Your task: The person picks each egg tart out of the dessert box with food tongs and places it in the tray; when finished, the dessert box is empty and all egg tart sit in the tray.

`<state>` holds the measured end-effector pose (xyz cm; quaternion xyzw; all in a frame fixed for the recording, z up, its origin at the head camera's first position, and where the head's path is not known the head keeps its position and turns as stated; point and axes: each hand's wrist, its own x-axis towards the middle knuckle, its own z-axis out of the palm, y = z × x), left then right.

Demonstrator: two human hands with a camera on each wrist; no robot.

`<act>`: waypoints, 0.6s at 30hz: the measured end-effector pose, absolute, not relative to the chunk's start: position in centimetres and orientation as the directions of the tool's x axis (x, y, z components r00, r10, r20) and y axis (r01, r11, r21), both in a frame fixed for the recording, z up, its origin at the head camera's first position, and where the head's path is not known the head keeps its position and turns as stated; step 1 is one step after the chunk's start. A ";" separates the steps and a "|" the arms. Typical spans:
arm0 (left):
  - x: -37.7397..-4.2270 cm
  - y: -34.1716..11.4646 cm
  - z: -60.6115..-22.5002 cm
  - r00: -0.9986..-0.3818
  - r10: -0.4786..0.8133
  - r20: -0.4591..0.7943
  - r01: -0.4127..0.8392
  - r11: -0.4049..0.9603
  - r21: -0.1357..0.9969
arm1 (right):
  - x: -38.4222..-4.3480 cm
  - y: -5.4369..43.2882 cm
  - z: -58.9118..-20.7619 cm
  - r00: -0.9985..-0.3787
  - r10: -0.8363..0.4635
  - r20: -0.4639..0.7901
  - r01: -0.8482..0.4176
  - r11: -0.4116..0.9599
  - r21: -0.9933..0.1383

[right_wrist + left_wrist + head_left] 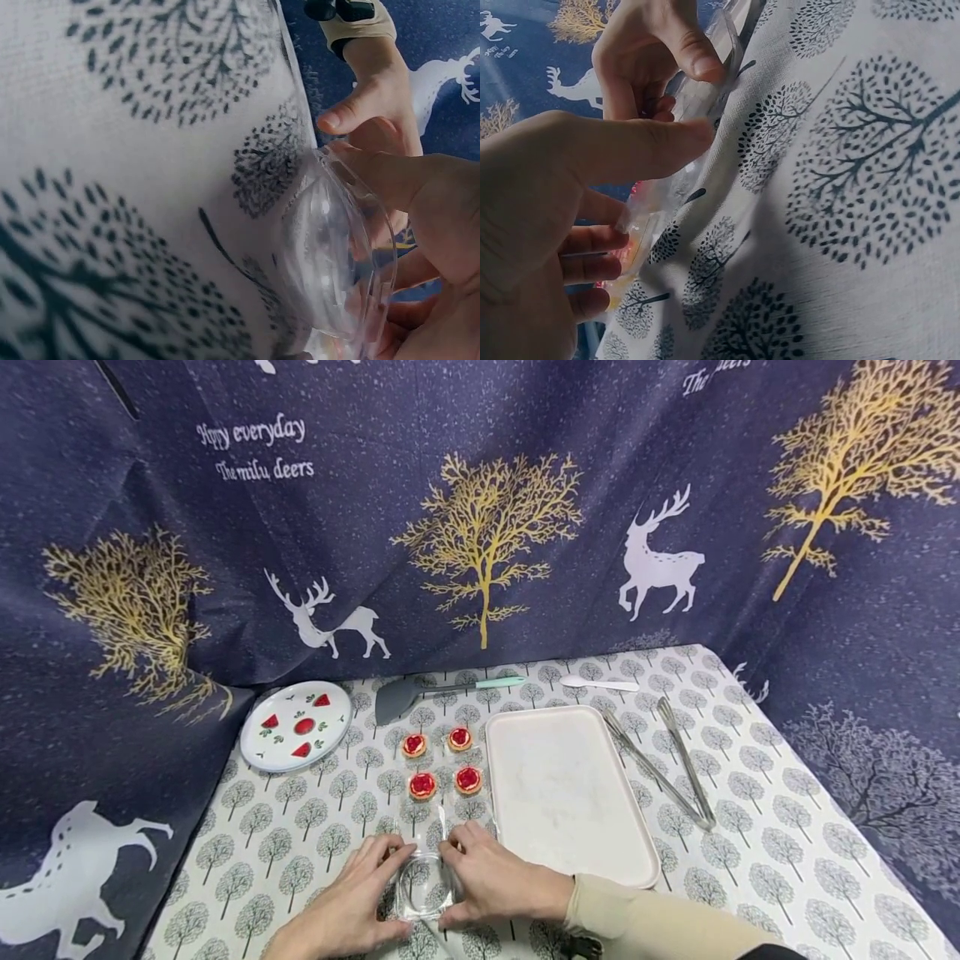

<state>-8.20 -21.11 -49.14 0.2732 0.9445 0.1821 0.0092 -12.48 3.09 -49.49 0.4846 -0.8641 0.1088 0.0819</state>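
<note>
A clear plastic container with a round dome lies near the front of the table in the head view. My left hand grips its left side, thumb at the near corner and fingers at the far one. On the opposite side my right hand grips it the same way. The right wrist view shows the clear dome close up, beside my right thumb and fingers. Just beyond the hands sit several small red-topped tarts, among them a front left tart and a front right tart, in clear plastic packs.
To the right lies a white rectangular tray, with metal tongs beside it. A grey turner with a mint handle and a white utensil lie at the back. A watermelon-patterned plate stands at the back left.
</note>
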 end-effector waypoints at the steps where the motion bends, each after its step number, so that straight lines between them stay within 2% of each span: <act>1: -8.2 -21.1 -49.1 -0.849 0.521 0.084 0.515 0.783 0.348 | -12.5 3.1 -49.4 -0.520 -0.818 0.247 -0.854 0.509 -0.112; 11: -8.5 -21.1 -48.5 -0.838 0.532 0.125 0.539 0.767 0.350 | -12.7 3.7 -48.4 -0.523 -0.815 0.249 -0.852 0.507 -0.130; 18: -9.8 -21.3 -47.7 -0.825 0.540 0.169 0.562 0.749 0.351 | -13.5 4.5 -47.4 -0.531 -0.799 0.281 -0.847 0.502 -0.173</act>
